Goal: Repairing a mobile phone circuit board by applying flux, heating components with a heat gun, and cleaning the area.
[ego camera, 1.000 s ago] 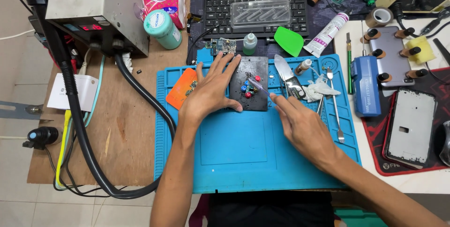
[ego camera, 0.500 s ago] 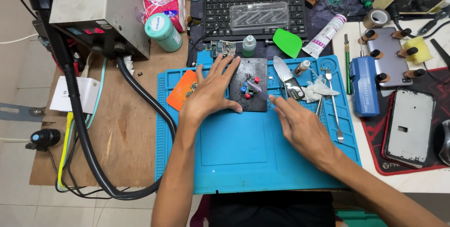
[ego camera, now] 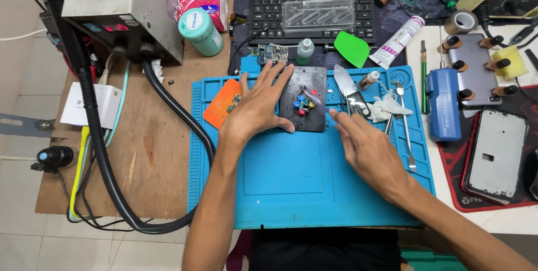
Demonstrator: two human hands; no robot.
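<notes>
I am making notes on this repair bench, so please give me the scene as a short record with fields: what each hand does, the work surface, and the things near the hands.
left hand: left hand lies flat, fingers spread, on the left edge of the dark plate
right hand: right hand rests on the mat, fingertips near the plate's right edge; nothing clearly gripped
work surface: blue mat on a wooden table
on the plate: small coloured pins
near left hand: orange pick
near right hand: metal blade, tweezers
behind: black keyboard
</notes>
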